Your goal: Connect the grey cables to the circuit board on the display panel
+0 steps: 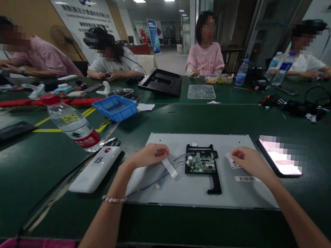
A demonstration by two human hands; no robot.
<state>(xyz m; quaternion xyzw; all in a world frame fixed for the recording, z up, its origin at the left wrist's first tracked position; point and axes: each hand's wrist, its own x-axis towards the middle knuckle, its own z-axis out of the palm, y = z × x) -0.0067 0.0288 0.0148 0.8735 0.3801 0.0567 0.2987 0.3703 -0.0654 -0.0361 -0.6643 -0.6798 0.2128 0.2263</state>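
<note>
A flat light-grey panel (170,192) lies on the green table. On its middle sits a black bracket (216,183) with a green circuit board (201,165). Thin blue-grey cables (154,182) run from the board's left side across the panel. My left hand (153,154), over the panel's left part, has its fingers closed on a white strip (170,168) that hangs down to the right. My right hand (246,159) pinches a small white label (232,161) at the panel's upper right. Below that hand a barcode sticker (245,179) is on the panel.
Left of the panel are a white device (95,172) and a tilted water bottle (74,127). A phone (281,158) lies to the right. Beyond are a blue tray (116,108), a black frame (162,82) and a clear box (201,92). Several people sit around the table.
</note>
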